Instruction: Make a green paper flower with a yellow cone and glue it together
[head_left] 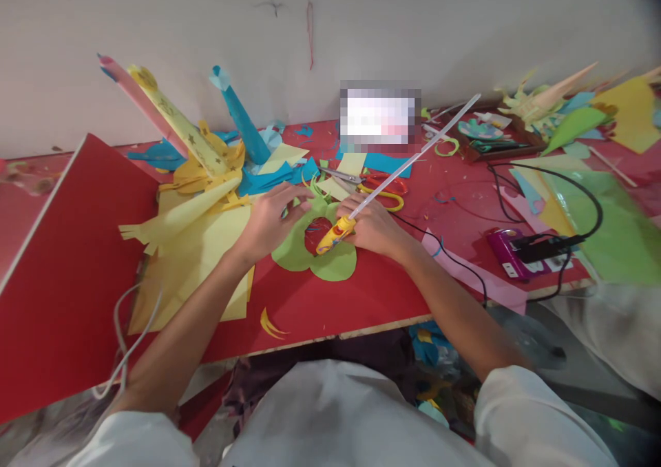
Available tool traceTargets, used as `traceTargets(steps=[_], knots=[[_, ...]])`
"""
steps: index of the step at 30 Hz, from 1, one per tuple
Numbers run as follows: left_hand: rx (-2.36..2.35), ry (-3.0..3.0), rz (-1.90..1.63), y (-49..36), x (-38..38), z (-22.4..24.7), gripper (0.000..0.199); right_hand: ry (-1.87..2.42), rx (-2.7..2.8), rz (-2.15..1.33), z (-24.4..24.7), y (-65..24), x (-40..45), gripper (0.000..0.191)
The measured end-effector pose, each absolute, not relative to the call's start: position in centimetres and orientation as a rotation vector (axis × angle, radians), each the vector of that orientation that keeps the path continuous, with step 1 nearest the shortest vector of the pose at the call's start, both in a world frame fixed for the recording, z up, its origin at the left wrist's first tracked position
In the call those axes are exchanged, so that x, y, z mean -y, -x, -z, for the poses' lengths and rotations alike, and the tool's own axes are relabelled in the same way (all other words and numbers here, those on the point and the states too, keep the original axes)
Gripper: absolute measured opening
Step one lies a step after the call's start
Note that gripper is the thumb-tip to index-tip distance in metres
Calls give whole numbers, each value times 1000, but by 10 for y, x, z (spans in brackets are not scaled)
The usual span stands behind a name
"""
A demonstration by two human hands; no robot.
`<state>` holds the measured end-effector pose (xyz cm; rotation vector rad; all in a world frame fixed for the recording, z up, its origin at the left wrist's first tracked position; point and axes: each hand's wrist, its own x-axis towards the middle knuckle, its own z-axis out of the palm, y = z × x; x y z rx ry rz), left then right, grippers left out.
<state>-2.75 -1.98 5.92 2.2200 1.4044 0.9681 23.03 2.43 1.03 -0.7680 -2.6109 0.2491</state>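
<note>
Glue gun (335, 235) over red table (320, 302)

The person wears a plain white short-sleeved top. The left sleeve (131, 439) shows at the near left corner and the right sleeve (521, 412) at the near right; both end above the elbow, so the forearms are bare down to the wrists. The cloth of the chest (330, 412) fills the near middle, smooth and without print or buttons. The left hand (271, 219) and right hand (374, 226) are bare: no gloves, rings, watch or bands show.
</note>
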Motion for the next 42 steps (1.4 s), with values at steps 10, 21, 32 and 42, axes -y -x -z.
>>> traceTargets(steps=[10,21,32,42], knots=[[-1069,-2209,-890,-59,-14,-99,15,1125,2771,-180,-7,-228,-22,21],[-998,-2157,-979,-46,-2,-97,14,925,2706,-175,-4,-230,-23,22],[-1022,-2201,-973,-41,4,-105,14,863,2703,-168,-4,-232,-24,16],[-1047,-2286,-955,-41,8,-105,13,919,2730,-195,-10,-231,-22,11]])
